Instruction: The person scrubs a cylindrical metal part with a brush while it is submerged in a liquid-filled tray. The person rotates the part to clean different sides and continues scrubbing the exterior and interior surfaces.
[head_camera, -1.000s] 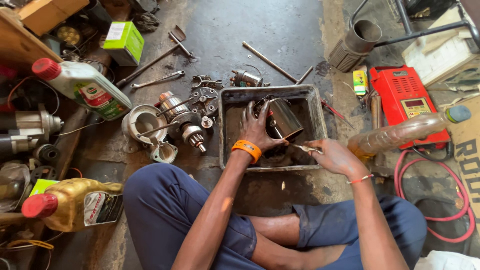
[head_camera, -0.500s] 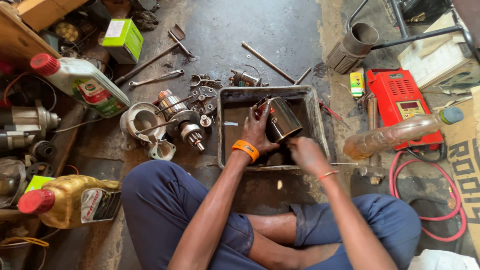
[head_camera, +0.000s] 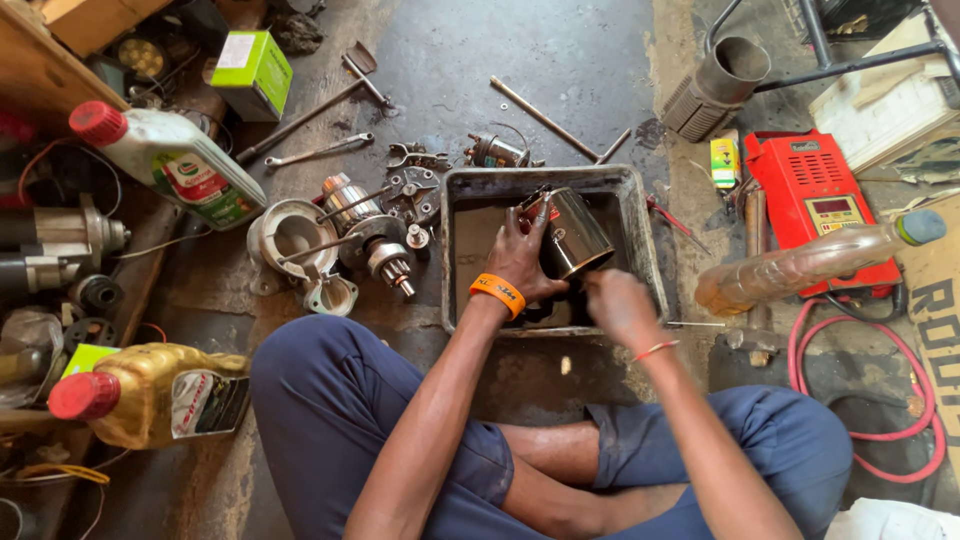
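Item, left to right. Left hand (head_camera: 518, 258): clamped round the dark metal cylinder housing (head_camera: 574, 236), tilted, held over the grey wash tray (head_camera: 452, 250).

Right hand (head_camera: 620, 306): a second ago out at the tray's right corner with a small tool; now drawn in under the housing mouth, fingers curled (contents hidden). Cleaning apparently ongoing.

Beyond: red tester (head_camera: 815, 205).
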